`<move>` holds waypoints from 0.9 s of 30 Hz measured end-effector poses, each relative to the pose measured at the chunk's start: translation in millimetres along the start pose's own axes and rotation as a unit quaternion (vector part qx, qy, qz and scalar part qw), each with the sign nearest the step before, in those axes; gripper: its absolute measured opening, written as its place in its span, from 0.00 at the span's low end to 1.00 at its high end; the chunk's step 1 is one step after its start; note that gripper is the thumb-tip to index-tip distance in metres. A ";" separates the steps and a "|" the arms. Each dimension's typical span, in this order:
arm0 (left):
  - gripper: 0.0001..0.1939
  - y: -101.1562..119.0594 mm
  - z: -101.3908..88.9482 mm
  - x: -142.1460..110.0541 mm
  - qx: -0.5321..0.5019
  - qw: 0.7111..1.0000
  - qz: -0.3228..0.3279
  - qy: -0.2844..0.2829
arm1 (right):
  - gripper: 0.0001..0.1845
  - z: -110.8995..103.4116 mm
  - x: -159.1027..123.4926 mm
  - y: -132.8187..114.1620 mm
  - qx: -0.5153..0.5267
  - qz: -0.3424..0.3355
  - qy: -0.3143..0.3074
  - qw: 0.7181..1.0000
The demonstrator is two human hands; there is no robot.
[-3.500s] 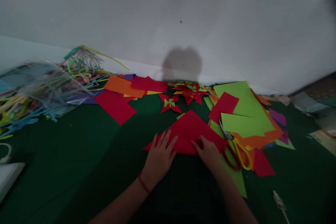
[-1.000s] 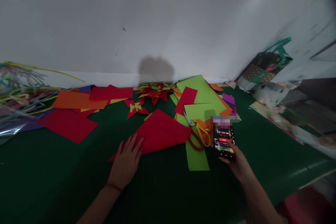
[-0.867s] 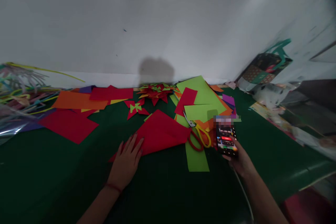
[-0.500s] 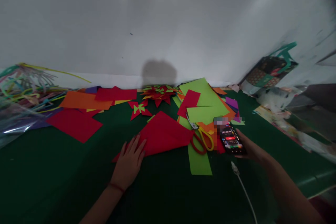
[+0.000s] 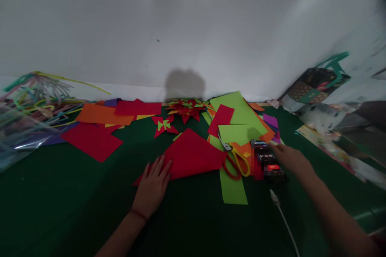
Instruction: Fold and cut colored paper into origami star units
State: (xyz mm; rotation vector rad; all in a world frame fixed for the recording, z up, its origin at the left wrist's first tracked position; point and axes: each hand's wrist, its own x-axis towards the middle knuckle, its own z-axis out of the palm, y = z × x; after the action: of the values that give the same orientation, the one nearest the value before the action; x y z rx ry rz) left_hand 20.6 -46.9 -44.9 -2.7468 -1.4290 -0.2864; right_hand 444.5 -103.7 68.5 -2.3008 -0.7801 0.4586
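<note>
My left hand (image 5: 152, 186) lies flat and open, fingers spread, on the lower left corner of a red folded paper triangle (image 5: 193, 154) on the green table (image 5: 60, 200). My right hand (image 5: 291, 160) is blurred and rests against the right edge of a dark phone (image 5: 267, 161) with a lit screen. The phone lies on the table beside red-and-yellow scissors (image 5: 237, 162). Whether the right fingers grip the phone is unclear. A white cable (image 5: 282, 213) ends just below the phone.
Green sheets (image 5: 238, 112), red sheets (image 5: 92, 141) and orange sheets (image 5: 104, 114) lie along the wall. Folded red-green stars (image 5: 187, 108) and one smaller star (image 5: 164, 125) sit behind the triangle. A green strip (image 5: 233, 188) lies in front. Coloured sticks in plastic (image 5: 27, 108) lie left, bags (image 5: 316, 82) right.
My right hand left the red triangle, held the phone up, then lowered it flat onto the table by the scissors. My left hand stayed on the paper. The view drifted slightly.
</note>
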 end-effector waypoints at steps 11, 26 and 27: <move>0.23 1.2 -2.4 0.1 0.001 1.000 -0.004 -0.002 | 0.16 188.2 -159.2 -70.2 -0.156 -0.362 -0.054 0.918; 0.23 1.9 -5.0 0.7 -0.015 1.000 -0.013 -0.008 | 0.16 218.3 -120.0 -86.1 -0.176 -0.305 -0.116 0.929; 0.23 1.9 -4.9 0.9 -0.017 1.000 -0.013 -0.010 | 0.16 219.6 -118.4 -86.7 -0.174 -0.308 -0.117 0.928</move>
State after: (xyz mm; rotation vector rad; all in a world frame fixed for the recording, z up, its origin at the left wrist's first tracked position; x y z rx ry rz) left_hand 22.0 -47.8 -39.8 -2.7662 -1.4798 -0.2875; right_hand 208.3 -22.9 -17.9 -2.1591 -1.7493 0.3194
